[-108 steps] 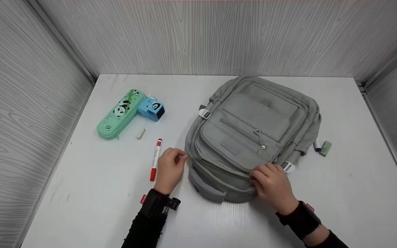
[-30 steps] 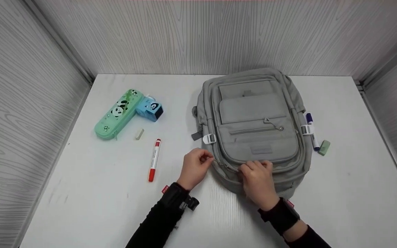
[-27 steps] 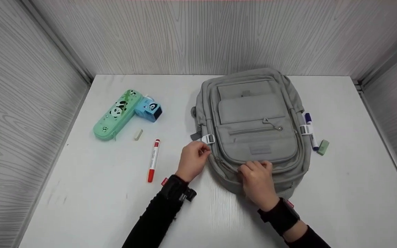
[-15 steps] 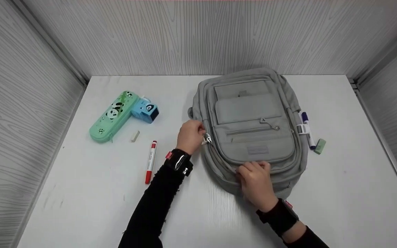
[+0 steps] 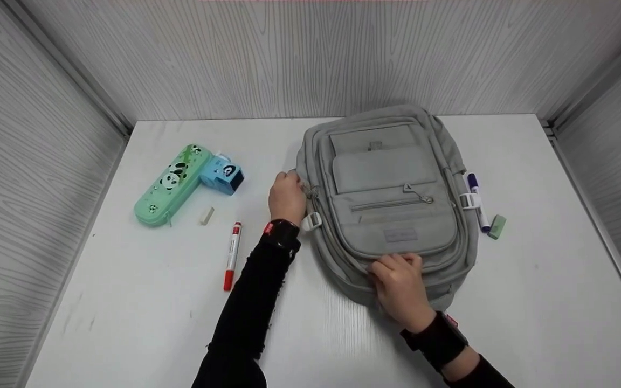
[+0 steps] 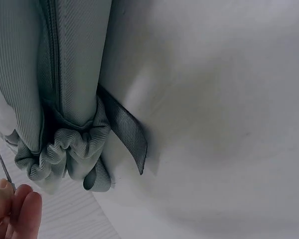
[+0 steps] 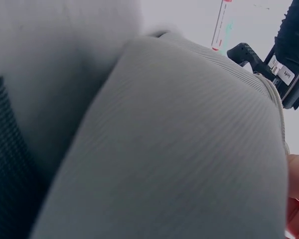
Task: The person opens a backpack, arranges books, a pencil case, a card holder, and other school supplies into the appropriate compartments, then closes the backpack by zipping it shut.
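From the head, the grey backpack [image 5: 378, 170] stretches away beyond the right hand [image 5: 403, 291], which grips its near edge; the left hand [image 5: 287, 198] is at its side. Left of that hand lie a white eraser [image 5: 206, 216], blue box [image 5: 222, 175] and green pencil case [image 5: 173, 186]; nearer the person, a red marker [image 5: 232, 256]. The left wrist view reveals its fingers pinching a metal zipper pull [image 6: 3, 167], with a dark strap [image 6: 124, 127] beyond the fingertips. In the right wrist view, grey cloth blocks most of the right hand.
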The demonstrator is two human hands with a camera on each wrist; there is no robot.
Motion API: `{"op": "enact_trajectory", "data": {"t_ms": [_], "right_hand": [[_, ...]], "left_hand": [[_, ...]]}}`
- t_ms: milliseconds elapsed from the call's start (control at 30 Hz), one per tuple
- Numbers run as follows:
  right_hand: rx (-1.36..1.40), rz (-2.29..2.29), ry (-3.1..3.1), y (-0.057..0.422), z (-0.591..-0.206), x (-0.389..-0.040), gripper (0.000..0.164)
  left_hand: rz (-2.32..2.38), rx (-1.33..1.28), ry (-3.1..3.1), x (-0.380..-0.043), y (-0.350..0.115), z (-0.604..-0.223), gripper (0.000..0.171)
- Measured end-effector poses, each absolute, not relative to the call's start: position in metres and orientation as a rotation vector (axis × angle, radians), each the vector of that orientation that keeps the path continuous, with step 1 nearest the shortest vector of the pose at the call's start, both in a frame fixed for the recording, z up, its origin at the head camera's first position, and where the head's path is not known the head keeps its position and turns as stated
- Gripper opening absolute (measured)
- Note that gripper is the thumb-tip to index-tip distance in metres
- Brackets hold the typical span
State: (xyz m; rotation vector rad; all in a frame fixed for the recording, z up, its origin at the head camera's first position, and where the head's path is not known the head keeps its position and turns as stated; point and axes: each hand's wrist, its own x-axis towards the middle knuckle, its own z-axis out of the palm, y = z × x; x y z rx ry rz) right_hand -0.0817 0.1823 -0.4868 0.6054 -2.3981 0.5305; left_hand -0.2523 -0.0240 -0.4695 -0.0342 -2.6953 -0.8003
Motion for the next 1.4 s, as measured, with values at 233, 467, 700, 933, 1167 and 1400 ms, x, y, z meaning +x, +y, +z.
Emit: {"op": "enact_trajectory", "data": {"t_ms": [233, 467, 700, 933, 1167, 1400], "right_hand": [[0.608, 0.537, -2.429, 0.186, -0.487, -0.08, 0.014], [0.595, 0.538, -2.448, 0.197, -0.484, -0.077, 0.022], [0.546, 0.561, -2.48, 0.217, -0.482, -0.072, 0.024], [0.507, 0.565, -2.505, 0.229, -0.483, -0.072, 0.023], [0.497, 0.574, -2.519, 0.236, -0.486, -0.072, 0.022], [0.482, 0.535, -2.577, 0.247, -0.482, -0.074, 0.021]], "left_hand": [[-0.863, -0.109, -2.79, -0.248, -0.031, -0.474, 0.01], [-0.715, -0.048, -2.887, -0.256, -0.066, -0.469, 0.037], [-0.475, 0.149, -3.063, -0.275, -0.137, -0.471, 0.066], [-0.424, 0.257, -3.27, -0.274, -0.176, -0.497, 0.071], [-0.483, 0.241, -3.15, -0.27, -0.17, -0.502, 0.065], [-0.602, 0.045, -3.102, -0.265, -0.149, -0.494, 0.059]]}}
